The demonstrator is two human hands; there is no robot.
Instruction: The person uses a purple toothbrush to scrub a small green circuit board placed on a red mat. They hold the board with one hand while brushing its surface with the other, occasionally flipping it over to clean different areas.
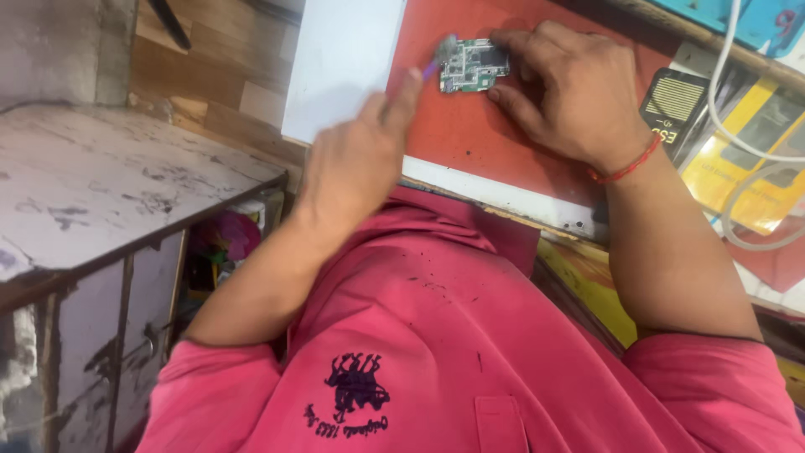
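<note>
A small green circuit board (472,65) lies on a red work mat (470,143). My right hand (570,92), with a red thread around the wrist, pins the board down with fingers on its top edge and thumb on its lower right corner. My left hand (360,159) grips a thin purple-handled brush (439,57) whose grey bristles touch the board's upper left corner. My pink shirt fills the bottom of the view.
A white panel (344,67) borders the mat on the left. A worn grey cabinet (101,184) stands at the far left. To the right lie a black and yellow device (675,101), yellow packets (755,159) and a white cable (729,92).
</note>
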